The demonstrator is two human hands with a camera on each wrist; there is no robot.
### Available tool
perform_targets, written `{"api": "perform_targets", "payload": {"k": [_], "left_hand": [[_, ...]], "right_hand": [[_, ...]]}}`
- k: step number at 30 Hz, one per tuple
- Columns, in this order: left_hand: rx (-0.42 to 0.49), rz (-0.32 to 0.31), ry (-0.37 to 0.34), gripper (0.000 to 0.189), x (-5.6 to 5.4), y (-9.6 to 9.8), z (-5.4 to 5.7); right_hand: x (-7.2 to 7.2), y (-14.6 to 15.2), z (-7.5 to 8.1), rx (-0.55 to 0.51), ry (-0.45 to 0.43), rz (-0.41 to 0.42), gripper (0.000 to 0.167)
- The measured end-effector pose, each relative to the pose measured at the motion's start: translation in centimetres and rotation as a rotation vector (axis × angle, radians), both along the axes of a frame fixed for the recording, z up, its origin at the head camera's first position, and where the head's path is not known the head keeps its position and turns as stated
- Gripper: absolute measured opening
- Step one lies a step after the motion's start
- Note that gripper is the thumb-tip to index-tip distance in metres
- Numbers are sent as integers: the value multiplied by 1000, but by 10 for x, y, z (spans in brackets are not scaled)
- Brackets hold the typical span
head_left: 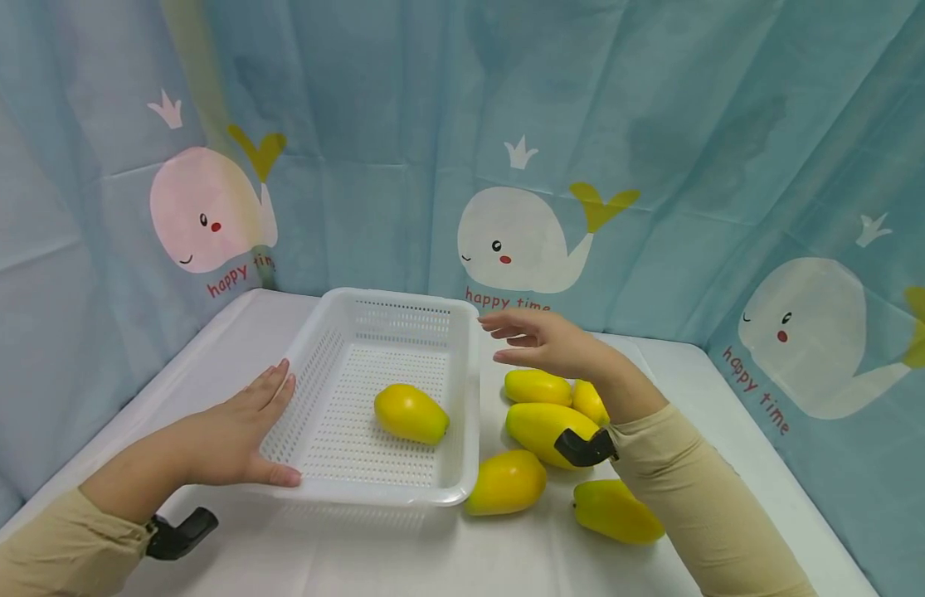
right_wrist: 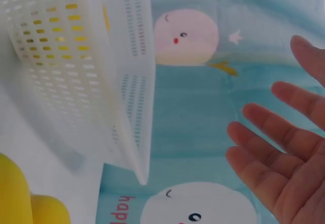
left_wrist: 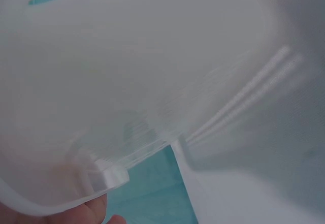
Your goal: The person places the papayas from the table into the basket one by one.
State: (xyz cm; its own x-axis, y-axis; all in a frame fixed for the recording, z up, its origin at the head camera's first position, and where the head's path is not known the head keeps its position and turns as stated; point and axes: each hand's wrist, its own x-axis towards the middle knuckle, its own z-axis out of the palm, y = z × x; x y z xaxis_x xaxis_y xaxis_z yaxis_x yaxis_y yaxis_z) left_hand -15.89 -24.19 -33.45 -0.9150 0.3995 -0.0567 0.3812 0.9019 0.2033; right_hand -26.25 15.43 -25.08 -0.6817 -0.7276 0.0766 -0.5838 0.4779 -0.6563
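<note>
A white perforated plastic basket (head_left: 387,493) stands on the table with one yellow papaya-like fruit (head_left: 410,413) inside, toward its right side. My left hand (head_left: 226,435) rests on the basket's near left corner, fingers spread along the left rim and thumb on the near rim. In the left wrist view some fingers (left_wrist: 91,211) show at the rim and the basket wall fills most of the picture. Beside the far right corner my right hand (head_left: 547,340) hovers with nothing in it. Its fingers (right_wrist: 269,158) are loosely extended and apart from the basket in the right wrist view.
Several more yellow fruits lie right of the basket, among them a long one (head_left: 540,423), one by the near right corner (head_left: 510,482) and one under the right forearm (head_left: 619,512). A blue whale-print curtain (head_left: 380,224) stands behind the white table (head_left: 402,555).
</note>
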Motion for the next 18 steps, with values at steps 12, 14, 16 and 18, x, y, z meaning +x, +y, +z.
{"api": "perform_targets", "payload": {"k": [12, 14, 16, 18], "left_hand": [[-7, 4, -2, 133, 0, 0, 0], [-7, 3, -2, 133, -1, 0, -1], [-5, 4, -3, 133, -1, -1, -1], [-2, 4, -3, 133, -1, 0, -1]], "right_hand": [[12, 48, 4, 13, -9, -52, 48], [13, 55, 4, 8, -2, -57, 48], [15, 63, 5, -2, 8, -59, 47], [17, 69, 5, -7, 18, -60, 47]]}}
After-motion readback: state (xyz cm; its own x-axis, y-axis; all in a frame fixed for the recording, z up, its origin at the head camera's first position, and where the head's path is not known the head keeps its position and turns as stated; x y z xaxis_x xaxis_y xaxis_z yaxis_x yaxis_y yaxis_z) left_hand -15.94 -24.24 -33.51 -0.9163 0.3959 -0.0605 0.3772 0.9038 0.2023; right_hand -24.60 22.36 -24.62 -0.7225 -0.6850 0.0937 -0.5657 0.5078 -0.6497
